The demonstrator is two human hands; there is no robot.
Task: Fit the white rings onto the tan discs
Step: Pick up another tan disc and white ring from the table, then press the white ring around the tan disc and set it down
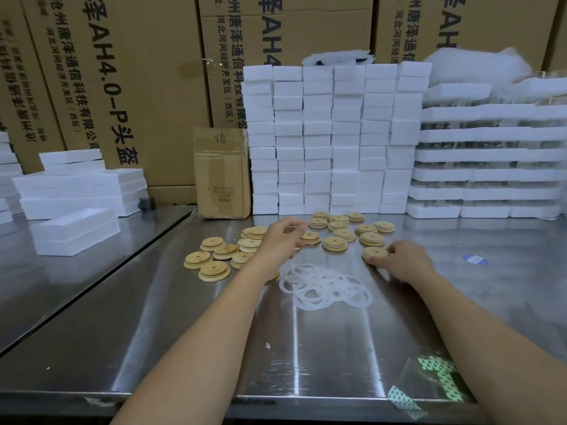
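We log: right hand (402,261), fingers gripping one tan disc (375,253) at their tips; left hand (283,237), fingers curled, contents we cannot tell; white rings (325,286) heaped just behind both hands' fingertips, toward us.

A packing or assembly workroom: a stainless-steel worktable (184,348) stands against printed cardboard shipping cartons (122,87), with tall stacks of white foam boxes (334,139) and batches of tan discs (337,234) laid out for handwork.
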